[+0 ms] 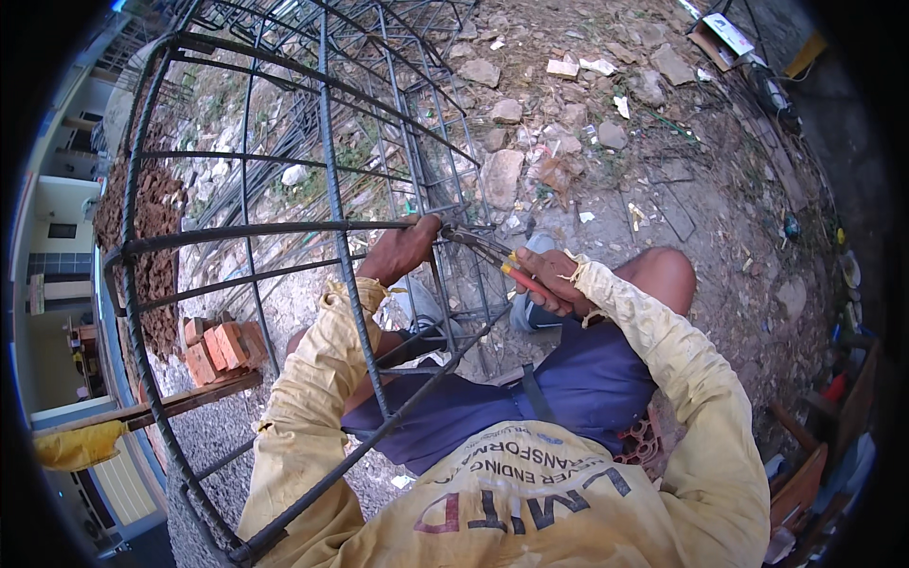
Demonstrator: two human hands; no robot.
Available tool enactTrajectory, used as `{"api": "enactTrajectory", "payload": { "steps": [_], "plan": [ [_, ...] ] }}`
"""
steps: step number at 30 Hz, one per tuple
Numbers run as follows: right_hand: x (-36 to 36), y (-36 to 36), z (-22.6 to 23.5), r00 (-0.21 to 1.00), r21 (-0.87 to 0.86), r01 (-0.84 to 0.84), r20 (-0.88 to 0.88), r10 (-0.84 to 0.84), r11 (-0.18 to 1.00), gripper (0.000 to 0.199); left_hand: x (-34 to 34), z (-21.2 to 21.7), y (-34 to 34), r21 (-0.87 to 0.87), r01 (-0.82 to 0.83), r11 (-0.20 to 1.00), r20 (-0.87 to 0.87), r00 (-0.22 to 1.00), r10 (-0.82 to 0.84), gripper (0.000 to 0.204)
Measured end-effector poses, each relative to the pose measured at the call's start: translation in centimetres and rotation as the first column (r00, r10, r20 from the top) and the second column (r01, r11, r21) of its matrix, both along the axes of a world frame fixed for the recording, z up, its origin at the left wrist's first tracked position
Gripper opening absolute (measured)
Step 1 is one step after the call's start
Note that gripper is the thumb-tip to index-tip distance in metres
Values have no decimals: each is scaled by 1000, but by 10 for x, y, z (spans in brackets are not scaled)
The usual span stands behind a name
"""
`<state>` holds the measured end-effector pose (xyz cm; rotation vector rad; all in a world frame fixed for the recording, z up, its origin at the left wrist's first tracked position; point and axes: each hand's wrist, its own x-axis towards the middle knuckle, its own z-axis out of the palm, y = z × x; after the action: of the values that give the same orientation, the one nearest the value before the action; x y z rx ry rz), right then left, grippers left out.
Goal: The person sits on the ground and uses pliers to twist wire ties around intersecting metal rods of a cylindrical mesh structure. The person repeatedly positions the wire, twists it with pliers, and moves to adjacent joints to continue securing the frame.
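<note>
A long cage of dark ribbed steel rebar (337,189) with cross bars stretches from beside me toward the far left. My left hand (402,250) is closed round a bar of this cage, its fingers wrapped at a joint. My right hand (554,278) grips a pair of pincers (485,248) by its red and yellow handles. The jaws of the pincers meet the rebar joint just right of my left hand. Whether a tie wire sits between the jaws is too small to tell.
Red bricks (225,352) are stacked at the left, beside a wooden plank (204,398). Loose steel rods (294,142) lie beyond the cage. Broken stones (502,178) and scraps cover the dirt ground. Boards (800,488) lean at the lower right.
</note>
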<state>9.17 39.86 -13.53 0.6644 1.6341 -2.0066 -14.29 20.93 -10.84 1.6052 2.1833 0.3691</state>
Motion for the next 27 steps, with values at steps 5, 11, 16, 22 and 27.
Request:
{"api": "enactTrajectory", "payload": {
  "steps": [5,11,16,22,27],
  "plan": [
    [-1,17,-26,980,-756,-104,31,194,646,77,2,3,0,37,-7,999,6,1000,7,13],
    [-5,10,-23,946,330,-234,-139,292,914,62,-3,-2,-1,-29,-12,1000,14,1000,12,18],
    [18,-13,8,916,904,188,-302,263,384,55,-4,-2,-8,-33,12,999,-49,999,-13,19],
    [26,-16,-1,926,956,150,-225,303,253,58,-5,-8,-3,28,-8,1000,32,999,7,21],
    [17,-1,-13,890,691,83,-375,259,718,58,-4,-13,-6,52,60,997,-85,995,-55,23]
  ]
}}
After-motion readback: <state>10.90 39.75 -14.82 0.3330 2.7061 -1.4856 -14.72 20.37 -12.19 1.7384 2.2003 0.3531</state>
